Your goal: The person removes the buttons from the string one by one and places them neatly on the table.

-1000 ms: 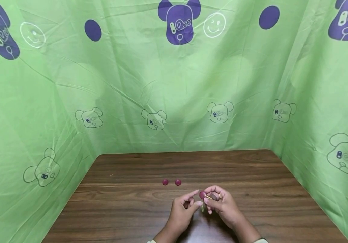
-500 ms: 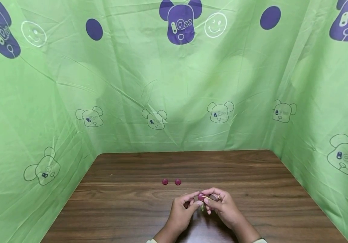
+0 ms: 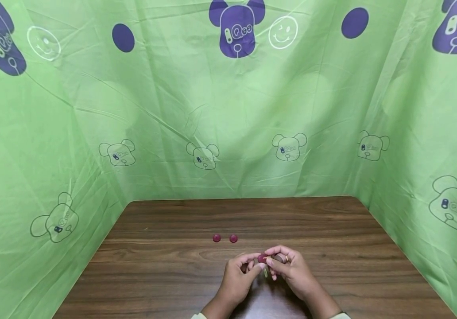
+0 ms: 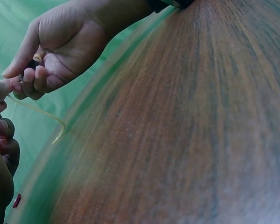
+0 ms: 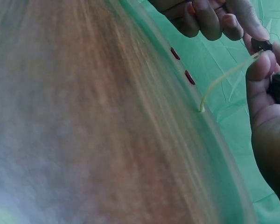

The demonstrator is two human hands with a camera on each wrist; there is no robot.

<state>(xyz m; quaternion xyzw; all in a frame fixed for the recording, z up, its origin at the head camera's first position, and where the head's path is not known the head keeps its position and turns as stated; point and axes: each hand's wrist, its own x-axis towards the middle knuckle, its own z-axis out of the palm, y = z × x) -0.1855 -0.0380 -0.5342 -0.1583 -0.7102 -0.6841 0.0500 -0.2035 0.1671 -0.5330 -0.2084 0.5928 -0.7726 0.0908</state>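
Pinching one maroon bead (image 3: 262, 258) between both hands at the table's near middle.
The left hand (image 3: 239, 278) and right hand (image 3: 292, 271) grip it, a yellow cord (image 5: 221, 80) dangling; two loose beads (image 3: 225, 238) lie just beyond on the wooden table (image 3: 164, 274).

The left hand (image 3: 241, 271) has closed in, its fingers now pinching the red button (image 3: 262, 258).
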